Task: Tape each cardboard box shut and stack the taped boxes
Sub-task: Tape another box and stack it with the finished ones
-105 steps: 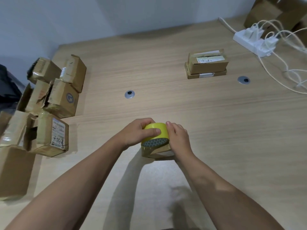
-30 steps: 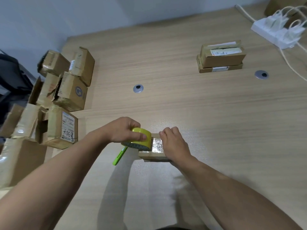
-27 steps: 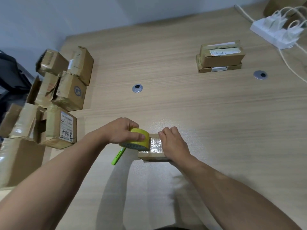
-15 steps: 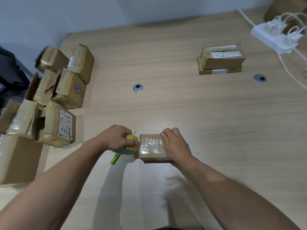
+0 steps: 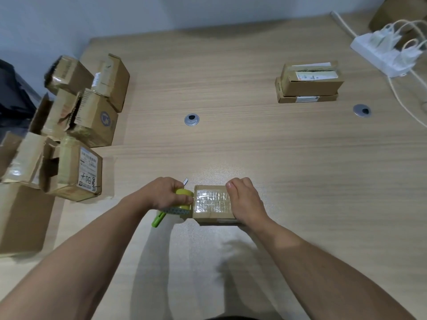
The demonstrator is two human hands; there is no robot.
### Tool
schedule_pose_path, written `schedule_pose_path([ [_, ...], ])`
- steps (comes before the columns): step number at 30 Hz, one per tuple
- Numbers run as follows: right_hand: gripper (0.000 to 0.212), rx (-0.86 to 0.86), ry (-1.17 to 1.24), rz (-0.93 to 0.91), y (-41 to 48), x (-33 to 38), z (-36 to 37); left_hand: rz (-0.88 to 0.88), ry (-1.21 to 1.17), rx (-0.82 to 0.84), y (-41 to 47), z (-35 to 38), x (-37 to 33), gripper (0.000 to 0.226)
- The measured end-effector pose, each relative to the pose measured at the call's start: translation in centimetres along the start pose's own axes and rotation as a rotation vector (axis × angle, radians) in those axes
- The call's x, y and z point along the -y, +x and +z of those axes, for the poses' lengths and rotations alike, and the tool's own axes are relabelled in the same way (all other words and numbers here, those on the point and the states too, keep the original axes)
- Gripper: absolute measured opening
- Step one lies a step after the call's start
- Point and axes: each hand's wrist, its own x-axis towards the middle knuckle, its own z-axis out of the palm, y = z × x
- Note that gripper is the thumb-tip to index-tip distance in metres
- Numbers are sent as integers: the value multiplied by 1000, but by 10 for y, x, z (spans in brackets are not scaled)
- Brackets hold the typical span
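Right grip [image 5: 245,200] holding the box [image 5: 209,214] down, the left grip [image 5: 161,192], curled round the tape roll [image 5: 184,193], should pull taut over the left edge, then press flat.

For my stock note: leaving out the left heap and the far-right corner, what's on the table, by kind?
Cardboard boxes: 3 (box being taped, upper box stacked on lower box)
Tape roll: 1
Green tool: 1
Grommets: 2
Total: 7
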Motion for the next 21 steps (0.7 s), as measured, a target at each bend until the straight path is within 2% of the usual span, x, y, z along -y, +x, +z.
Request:
schedule_pose_path([
  [5,30,-68,124,26,2,-7,-1,38,-96,-20,-1,3,-2,31],
  [9,27,-108,228,44,-3,-9,3,89,-130,-73,-9,-8,-12,48],
  [13,28,-109,280,50,-6,-13,8,142,-155,-36,-20,-25,-17,29],
  [17,29,-152,343,57,-9,-20,9,179,-451,-63,-28,-26,-12,45],
  [21,30,-202,284,41,-7,-27,8,216,-609,-35,-30,-23,-20,45],
])
